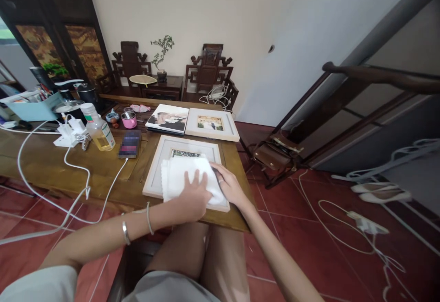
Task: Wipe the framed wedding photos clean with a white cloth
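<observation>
Cloth (178,176), white & folded, covers the lower part of a pale wood pic frame (212,150), which lies flat on the worktop (137,178) at my 12 o'clock, v. near the closest edge; a strip of its photo shows past the cloth. L hand (194,196) reaches in from 7 o'clock & presses on the cloth: fingers splayed, no fist. R hand (227,183) comes from 5 o'clock & bends round the frame's side, approx 3 o'clock on it; can't tell how tight it grips, fingertips partly hidden.

Risks, as I judge: hard push twd 6 o'clock w/ a loose R hand cd slide the frame over the edge onto the tile floor (275,256). Shove twd 12 cd knock it into the 2nd frame (209,123) at 12-1 o'clock. Ring (220,181) on R hand sits close to the wood, so a slip cd scratch it. Charging cable (116,177) runs from the phone (129,145) at 10-11 o'clock & hangs off the near edge; if L elbow snags it, phone gets dragged. Bottle (99,132) w/ amber liquid at 10 o'clock cd tip if cables are yanked.
</observation>
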Motion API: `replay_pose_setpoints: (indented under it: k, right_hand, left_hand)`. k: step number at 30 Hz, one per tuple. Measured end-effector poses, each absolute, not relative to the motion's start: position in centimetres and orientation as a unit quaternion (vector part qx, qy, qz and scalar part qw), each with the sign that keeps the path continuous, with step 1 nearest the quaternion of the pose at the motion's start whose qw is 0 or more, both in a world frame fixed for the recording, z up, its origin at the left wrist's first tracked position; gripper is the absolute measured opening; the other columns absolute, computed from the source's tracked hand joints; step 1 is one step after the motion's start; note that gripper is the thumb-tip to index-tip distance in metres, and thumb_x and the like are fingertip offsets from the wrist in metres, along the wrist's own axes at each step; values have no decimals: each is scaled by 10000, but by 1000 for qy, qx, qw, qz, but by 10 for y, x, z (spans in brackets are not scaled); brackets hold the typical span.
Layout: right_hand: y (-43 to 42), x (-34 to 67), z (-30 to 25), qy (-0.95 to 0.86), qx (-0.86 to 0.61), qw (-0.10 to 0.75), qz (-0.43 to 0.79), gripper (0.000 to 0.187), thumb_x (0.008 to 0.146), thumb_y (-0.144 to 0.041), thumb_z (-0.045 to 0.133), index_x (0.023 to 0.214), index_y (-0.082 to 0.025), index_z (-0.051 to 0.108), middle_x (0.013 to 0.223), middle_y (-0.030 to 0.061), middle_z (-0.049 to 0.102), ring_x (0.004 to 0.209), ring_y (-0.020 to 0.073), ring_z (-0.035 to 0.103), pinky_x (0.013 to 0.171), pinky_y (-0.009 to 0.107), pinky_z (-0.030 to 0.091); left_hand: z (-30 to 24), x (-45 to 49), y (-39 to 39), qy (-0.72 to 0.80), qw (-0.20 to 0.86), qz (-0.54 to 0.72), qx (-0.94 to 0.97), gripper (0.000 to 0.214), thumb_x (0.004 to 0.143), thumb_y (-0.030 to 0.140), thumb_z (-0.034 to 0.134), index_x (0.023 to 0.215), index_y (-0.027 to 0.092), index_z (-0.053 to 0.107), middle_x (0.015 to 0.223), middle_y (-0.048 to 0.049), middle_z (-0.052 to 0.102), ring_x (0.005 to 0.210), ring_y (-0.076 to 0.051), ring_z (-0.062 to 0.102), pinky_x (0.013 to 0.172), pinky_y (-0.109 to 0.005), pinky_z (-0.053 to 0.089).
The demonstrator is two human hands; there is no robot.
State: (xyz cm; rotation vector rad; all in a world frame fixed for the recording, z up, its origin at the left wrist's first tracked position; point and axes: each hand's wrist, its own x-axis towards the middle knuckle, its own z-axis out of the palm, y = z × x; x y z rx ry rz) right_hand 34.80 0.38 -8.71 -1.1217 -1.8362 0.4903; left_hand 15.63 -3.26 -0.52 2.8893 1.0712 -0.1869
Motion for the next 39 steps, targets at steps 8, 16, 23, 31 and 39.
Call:
replay_pose_setpoints:
  k: [8,16,23,31,39]
  right_hand:
    - [4,347,-85,-739,-472,434,208,397,883,-229,462,1257,-235,596,1289,77,626,1209,256,568,1057,474,426]
    - [5,348,-85,-742,-463,438,206,500,792,-129,462,1259,-234,604,1294,71,627,1212,255,569,1051,472,433]
    - [4,348,-84,-749,-458,431,210,512,782,-112,431,1255,-209,600,1292,87,621,1217,253,561,1060,471,422]
    - [3,345,-86,-743,-460,439,209,528,777,-91,414,1257,-217,594,1296,82,615,1231,243,548,1074,473,411]
    - [0,343,-86,-729,-467,453,214,507,832,-118,402,1301,-219,565,1390,86,547,1309,238,483,1120,476,361]
  left_hand:
    - [3,118,-33,357,-42,-81,930,283,786,105,569,1017,159,724,1511,-193,346,1382,-492,265,1013,-730,281]
    - [15,43,1,430,-38,-91,897,432,702,-29,518,995,203,734,1560,-101,283,1443,-390,187,1091,-664,223]
    - [10,65,58,459,-54,-22,886,481,748,-6,437,1174,105,631,1539,-166,308,1446,-358,184,1120,-588,239]
    - [8,74,31,435,-34,-47,899,393,743,50,506,1084,123,688,1499,-160,385,1440,-364,212,1147,-588,196]
    - [3,87,-59,404,101,-57,907,465,717,19,485,1115,178,666,1577,-101,242,1465,-371,78,1140,-644,155]
